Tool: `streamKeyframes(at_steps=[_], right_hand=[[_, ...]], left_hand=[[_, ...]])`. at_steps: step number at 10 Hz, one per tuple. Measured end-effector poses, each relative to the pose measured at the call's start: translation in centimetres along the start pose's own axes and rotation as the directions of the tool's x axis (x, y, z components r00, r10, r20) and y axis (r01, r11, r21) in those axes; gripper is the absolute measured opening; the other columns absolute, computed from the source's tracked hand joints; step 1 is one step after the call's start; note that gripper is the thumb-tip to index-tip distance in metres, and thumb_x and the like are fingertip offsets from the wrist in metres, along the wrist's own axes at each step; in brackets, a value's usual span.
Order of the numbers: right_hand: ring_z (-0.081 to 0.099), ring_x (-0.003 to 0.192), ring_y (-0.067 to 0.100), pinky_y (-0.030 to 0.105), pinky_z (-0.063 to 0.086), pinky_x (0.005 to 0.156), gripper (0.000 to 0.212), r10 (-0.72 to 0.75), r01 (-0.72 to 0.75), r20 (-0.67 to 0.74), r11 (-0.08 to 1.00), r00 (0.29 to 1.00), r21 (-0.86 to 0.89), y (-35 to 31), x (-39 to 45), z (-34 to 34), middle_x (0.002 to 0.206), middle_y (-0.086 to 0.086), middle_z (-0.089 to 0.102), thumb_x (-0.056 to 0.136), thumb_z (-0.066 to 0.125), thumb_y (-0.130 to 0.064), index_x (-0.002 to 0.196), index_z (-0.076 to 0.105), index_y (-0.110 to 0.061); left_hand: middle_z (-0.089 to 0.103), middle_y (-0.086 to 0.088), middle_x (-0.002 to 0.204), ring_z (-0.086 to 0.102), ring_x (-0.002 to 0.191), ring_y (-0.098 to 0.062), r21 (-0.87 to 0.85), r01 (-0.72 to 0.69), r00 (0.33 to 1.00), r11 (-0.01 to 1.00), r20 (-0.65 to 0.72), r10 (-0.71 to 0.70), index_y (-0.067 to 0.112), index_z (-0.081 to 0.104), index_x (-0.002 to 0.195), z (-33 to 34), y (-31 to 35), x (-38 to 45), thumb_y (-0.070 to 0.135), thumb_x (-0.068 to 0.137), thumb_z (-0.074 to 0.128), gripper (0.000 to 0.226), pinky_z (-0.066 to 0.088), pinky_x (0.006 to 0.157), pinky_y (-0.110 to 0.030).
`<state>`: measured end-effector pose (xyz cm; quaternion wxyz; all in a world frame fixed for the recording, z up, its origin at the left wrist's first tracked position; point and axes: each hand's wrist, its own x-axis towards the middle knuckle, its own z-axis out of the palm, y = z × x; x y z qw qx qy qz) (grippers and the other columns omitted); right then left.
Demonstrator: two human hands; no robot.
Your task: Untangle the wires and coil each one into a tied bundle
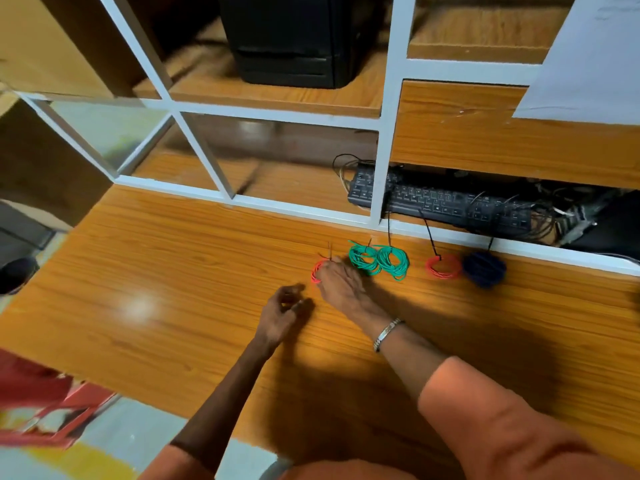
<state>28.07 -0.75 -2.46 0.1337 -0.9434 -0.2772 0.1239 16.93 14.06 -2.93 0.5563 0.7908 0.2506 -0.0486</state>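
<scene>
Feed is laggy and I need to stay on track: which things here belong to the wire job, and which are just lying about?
Job:
red wire coil under the right hand
green wire coils
second red wire coil
dark blue wire coil
left hand

Lying about:
black keyboard
black computer tower

The tabletop (173, 271) lies open along its left half and near edge — a hand could cross there unhindered. Obstacles sit in a row just short of the far edge: a red coil (316, 271) under the right hand (341, 287), two green coils (378, 259), a second red coil (444, 266) and a dark blue bundle (484, 268). Behind them a white frame (382, 133) bars the far edge — only a low slot remains, taken up by a keyboard (440, 202).
</scene>
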Motion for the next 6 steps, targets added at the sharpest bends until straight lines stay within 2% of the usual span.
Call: streamKeyframes(at_steps=[1,2,3,4,5,6], right_hand=[[0.054,0.122,0.026,0.039,0.052,0.091,0.03,-0.022,0.021,-0.054,0.999,0.998,-0.028,-1.5,2.0,-2.0,0.117,0.006,0.065,0.09,0.055,0.001,0.11,0.07,-0.015],[0.058,0.117,0.028,0.04,0.054,0.091,0.046,0.06,-0.063,-0.083,0.997,0.995,-0.041,-1.5,3.4,-1.7,0.117,0.008,0.061,0.081,0.049,0.013,0.114,0.067,-0.014],[0.051,0.133,0.026,0.039,0.053,0.102,0.059,0.08,-0.083,-0.051,0.995,0.996,-0.058,-1.8,3.7,-0.9,0.138,0.007,0.058,0.082,0.053,0.011,0.135,0.061,-0.014],[0.031,0.149,0.022,0.04,0.045,0.113,0.072,0.047,-0.049,-0.081,0.999,0.996,-0.014,-2.0,1.9,-0.2,0.157,0.004,0.044,0.084,0.061,0.005,0.151,0.045,-0.014],[0.036,0.141,0.02,0.04,0.048,0.108,0.06,0.077,-0.079,-0.156,0.997,0.985,-0.004,-2.2,-0.2,0.2,0.146,0.002,0.05,0.087,0.058,-0.002,0.145,0.051,-0.015],[0.042,0.133,0.021,0.04,0.051,0.102,0.055,0.067,-0.066,-0.159,0.998,0.985,0.011,-1.4,-1.2,0.2,0.138,0.0,0.052,0.089,0.057,-0.007,0.142,0.052,-0.017]], left_hand=[[0.073,0.0,0.108,0.07,0.087,-0.008,0.026,-0.036,0.998,0.999,0.053,0.035,0.022,0.068,0.113,-1.6,0.0,0.8,0.015,0.095,0.075,0.02,0.057,0.077,-0.031],[0.071,0.006,0.108,0.065,0.086,0.007,0.098,-0.11,0.992,0.989,0.071,0.103,0.019,0.062,0.103,-3.2,-0.3,2.4,0.002,0.097,0.067,0.019,0.05,0.084,-0.019],[0.07,0.003,0.115,0.069,0.099,-0.013,0.147,-0.149,0.987,0.978,0.085,0.138,0.009,0.063,0.113,-5.0,-1.3,3.8,-0.001,0.096,0.065,0.02,0.049,0.081,-0.012],[0.07,0.009,0.12,0.068,0.106,-0.01,0.265,-0.197,0.977,0.944,0.127,0.168,0.03,0.064,0.127,-6.8,-2.1,4.6,0.028,0.091,0.075,0.037,0.055,0.091,-0.029],[0.069,0.004,0.128,0.071,0.11,-0.02,0.272,-0.254,0.959,0.928,0.197,0.205,0.055,0.059,0.113,-7.1,-5.5,7.4,0.047,0.083,0.063,0.031,0.058,0.094,-0.043],[0.07,0.006,0.121,0.072,0.105,-0.024,0.255,-0.273,0.954,0.927,0.198,0.226,0.05,0.061,0.116,-6.1,-4.8,8.1,0.043,0.084,0.069,0.034,0.06,0.09,-0.042]])
